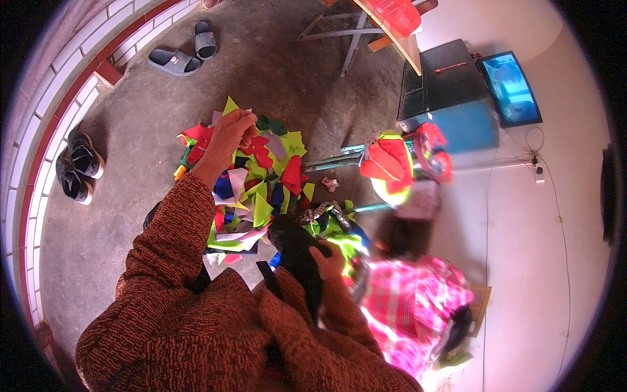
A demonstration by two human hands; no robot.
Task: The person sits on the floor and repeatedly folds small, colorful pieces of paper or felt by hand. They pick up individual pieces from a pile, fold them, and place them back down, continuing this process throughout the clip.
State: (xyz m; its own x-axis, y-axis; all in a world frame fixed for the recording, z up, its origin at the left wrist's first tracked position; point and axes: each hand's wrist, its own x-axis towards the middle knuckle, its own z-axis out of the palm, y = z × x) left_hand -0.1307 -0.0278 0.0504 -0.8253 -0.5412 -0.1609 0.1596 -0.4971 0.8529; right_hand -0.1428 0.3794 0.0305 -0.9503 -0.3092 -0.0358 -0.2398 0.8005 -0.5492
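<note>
My left hand [236, 132] is raised over the far side of a heap of cloth scraps [264, 173], its fingers curled together in a pinch. Whatever is between the fingertips, if anything, is too small to make out. The scraps are yellow-green, red, grey, blue and dark green, lying loosely over one another. Nearer to me, my right hand [330, 259] is bent around the edge of black cloth [292, 243], its fingertips partly hidden. Just beyond that hand lies a bundle of bright green and dark cloth [334, 225].
Grey slippers [175, 62] and dark shoes [83, 160] lie on the concrete floor at left. On the right are a pink checked cloth [411, 300], a red and yellow bundle [390, 166] and pale green poles [336, 161]. Farther back stand a cabinet [444, 81], a screen [511, 88] and a folding table [392, 32].
</note>
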